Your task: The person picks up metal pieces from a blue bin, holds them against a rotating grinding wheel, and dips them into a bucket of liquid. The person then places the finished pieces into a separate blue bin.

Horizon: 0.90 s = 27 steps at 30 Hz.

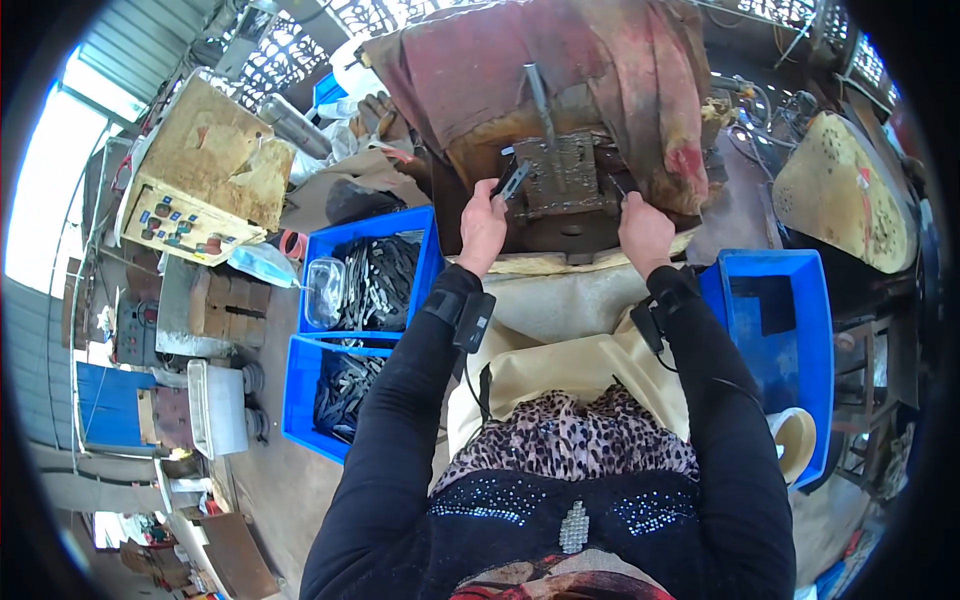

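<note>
My left hand (483, 230) is closed on a dark, slotted metal piece (515, 181), at the left side of an oily metal block (556, 178). To the right of the block, my right hand (646, 232) pinches a thin dark tool (617, 184); its exact kind is too small to make out. A steel rod (541, 100) rises from behind the block. Reddish-brown cloth (530, 65) drapes over the machine above and around it. Both hands are just above the machine's front edge, in front of my body.
At left, two blue bins (436, 250) hold many dark metal strips (378, 280) and a clear plastic tub (324, 292). A blue bin (770, 262) with a cream-coloured container (793, 445) stands at right. A worn control box (185, 225) is at far left, a stained panel (840, 195) at far right.
</note>
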{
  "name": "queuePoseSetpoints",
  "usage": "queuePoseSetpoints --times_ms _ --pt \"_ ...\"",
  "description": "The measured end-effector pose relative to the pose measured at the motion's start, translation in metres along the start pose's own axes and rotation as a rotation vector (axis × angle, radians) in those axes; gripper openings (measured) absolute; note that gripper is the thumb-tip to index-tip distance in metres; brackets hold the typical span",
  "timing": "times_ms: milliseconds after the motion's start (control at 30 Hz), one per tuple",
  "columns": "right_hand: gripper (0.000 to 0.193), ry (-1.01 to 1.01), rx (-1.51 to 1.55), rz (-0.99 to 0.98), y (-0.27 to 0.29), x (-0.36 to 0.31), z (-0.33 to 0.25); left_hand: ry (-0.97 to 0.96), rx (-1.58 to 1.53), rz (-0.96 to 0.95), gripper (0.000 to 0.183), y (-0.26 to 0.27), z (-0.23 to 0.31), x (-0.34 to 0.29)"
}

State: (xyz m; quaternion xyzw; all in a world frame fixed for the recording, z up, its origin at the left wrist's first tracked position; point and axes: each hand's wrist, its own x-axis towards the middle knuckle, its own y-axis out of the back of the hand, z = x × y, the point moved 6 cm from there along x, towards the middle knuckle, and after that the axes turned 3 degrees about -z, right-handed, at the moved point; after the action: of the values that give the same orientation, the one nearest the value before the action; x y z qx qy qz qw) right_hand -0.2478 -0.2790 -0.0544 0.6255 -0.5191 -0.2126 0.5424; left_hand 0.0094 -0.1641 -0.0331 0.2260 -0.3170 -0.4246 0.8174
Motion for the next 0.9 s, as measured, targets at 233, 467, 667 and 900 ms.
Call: queuePoseSetpoints --times_ms 233,467,667,900 --pt "0.016 0.012 0.017 0.017 0.0 -0.002 0.005 0.002 0.319 -0.021 0.025 -0.021 0.003 -0.007" --pt "0.016 0.002 0.045 0.021 0.002 -0.002 0.004 -0.085 0.218 0.074 0.043 -0.014 0.003 -0.009" --pt "0.015 -0.007 0.032 0.015 0.003 -0.002 0.004 -0.07 0.18 0.097 0.047 -0.013 0.004 -0.011" --pt "0.016 -0.008 0.046 -0.002 -0.001 -0.001 0.007 -0.048 0.226 0.125 0.031 -0.012 0.004 -0.012"
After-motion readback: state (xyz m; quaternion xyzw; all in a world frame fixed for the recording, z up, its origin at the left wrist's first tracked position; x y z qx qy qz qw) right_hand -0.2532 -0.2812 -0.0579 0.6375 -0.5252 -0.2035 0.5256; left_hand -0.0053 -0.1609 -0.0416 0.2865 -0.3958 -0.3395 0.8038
